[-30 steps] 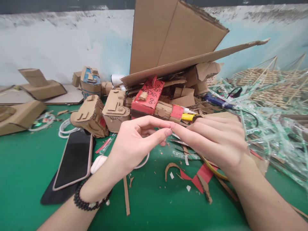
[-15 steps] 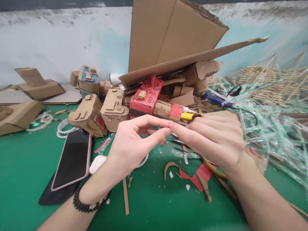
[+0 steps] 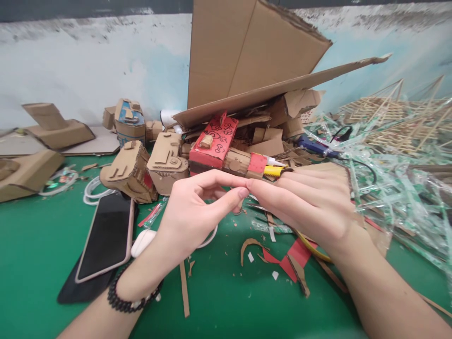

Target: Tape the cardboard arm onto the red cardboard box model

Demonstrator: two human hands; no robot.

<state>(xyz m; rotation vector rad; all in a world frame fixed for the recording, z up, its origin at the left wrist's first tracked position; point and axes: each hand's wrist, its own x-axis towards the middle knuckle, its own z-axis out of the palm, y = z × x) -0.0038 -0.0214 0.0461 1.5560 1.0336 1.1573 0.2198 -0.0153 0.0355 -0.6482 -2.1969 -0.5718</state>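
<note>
My left hand (image 3: 192, 214), with a black bead bracelet (image 3: 123, 294) at its wrist, has its thumb and fingers brought together at the tips. Against those tips rests the index fingertip of my right hand (image 3: 310, 202), whose other fingers bend down out of sight. Whatever the fingers pinch, if anything, is hidden. Just behind the hands lie a red patterned box (image 3: 215, 141) with a cardboard tube (image 3: 238, 161) and a yellow-handled tool (image 3: 272, 171). Below them on the green table (image 3: 226, 306) are red paper scraps (image 3: 298, 256) and a curved cardboard strip (image 3: 249, 245).
A phone (image 3: 106, 235) and a white case (image 3: 142, 242) lie at left. Cardboard models (image 3: 167, 162) stand behind. Large cardboard sheets (image 3: 222, 52) lean at the wall. Clear green tape tangles (image 3: 399, 188), a blue glue gun (image 3: 316, 146) and a stick structure (image 3: 381, 117) fill the right.
The hands hold nearly the same pose, fingertips still touching. The right hand has tilted very slightly, and the whole view has shifted a little.
</note>
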